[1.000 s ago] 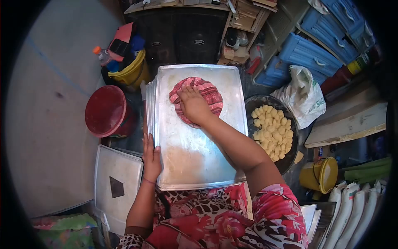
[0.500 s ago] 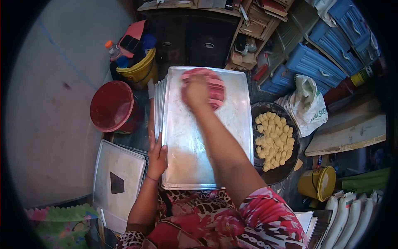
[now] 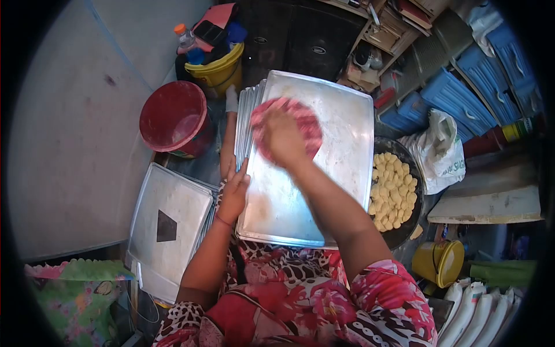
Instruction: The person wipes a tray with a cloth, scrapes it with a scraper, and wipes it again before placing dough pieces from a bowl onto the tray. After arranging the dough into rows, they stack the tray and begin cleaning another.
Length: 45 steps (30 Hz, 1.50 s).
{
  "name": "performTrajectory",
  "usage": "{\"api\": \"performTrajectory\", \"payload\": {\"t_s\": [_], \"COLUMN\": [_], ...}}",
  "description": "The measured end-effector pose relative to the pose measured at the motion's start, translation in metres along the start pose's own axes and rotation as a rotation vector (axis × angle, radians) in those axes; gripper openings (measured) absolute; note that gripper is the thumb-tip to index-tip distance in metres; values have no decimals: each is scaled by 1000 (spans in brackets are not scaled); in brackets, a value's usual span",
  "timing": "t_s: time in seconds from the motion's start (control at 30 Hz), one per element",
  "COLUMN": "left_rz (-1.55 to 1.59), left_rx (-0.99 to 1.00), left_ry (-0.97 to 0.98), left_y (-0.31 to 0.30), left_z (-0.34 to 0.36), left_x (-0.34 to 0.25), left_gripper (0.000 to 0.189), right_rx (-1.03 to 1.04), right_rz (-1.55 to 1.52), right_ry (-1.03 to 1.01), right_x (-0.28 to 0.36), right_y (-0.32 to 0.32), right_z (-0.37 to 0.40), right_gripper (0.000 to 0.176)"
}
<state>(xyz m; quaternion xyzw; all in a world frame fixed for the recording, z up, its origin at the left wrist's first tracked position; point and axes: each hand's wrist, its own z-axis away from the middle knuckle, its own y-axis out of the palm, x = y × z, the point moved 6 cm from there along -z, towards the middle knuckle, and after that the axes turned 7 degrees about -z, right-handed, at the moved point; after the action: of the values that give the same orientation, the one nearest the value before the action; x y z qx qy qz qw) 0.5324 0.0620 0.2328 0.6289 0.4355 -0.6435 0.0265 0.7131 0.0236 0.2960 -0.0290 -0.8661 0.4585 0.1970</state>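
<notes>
A metal baking tray (image 3: 324,185) lies on top of a stack of similar trays in front of me, turned slightly clockwise. At its left edge, my left hand (image 3: 234,194) grips the rim with the fingers along the side. My right hand (image 3: 282,139), a little blurred, presses a round pink-and-red striped cloth pad (image 3: 312,130) against the upper left of the tray's surface. The pad's middle is hidden under the hand. Right of the stack, a round black pan (image 3: 417,196) holds many small pale-yellow dough pieces (image 3: 393,191), partly covered by the tray.
More flat trays (image 3: 191,202) are piled at left, beside a red bucket (image 3: 170,118). A yellow bucket (image 3: 217,69) with a bottle stands behind it. On the right are a white sack (image 3: 442,156), a small yellow pail (image 3: 442,263) and blue drawers (image 3: 451,95).
My right hand and the cloth pad have moved down and left over the tray, to its left edge. The tray now sits more tilted, and the view has shifted.
</notes>
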Motion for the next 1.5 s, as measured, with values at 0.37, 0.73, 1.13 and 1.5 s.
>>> {"api": "performTrajectory", "payload": {"t_s": [0.37,0.73,1.13,1.5], "left_rz": [-540,-649,997,-264], "left_rx": [92,-142,982,-807], "left_ry": [-94,43,-206,513], "left_y": [3,-15,99,-256], "left_z": [-10,-9,88,156], "left_x": [-14,-49,-187,-203], "left_gripper": [73,70,62,78], "right_rx": [481,218,-337,557], "right_rz": [-469,-148,-470,-955], "right_ry": [-321,1136,-9,3], "right_x": [135,-36,120,209], "right_y": [-44,-239,-282,17], "right_z": [201,433,183,112], "right_gripper": [48,39,61,70]}}
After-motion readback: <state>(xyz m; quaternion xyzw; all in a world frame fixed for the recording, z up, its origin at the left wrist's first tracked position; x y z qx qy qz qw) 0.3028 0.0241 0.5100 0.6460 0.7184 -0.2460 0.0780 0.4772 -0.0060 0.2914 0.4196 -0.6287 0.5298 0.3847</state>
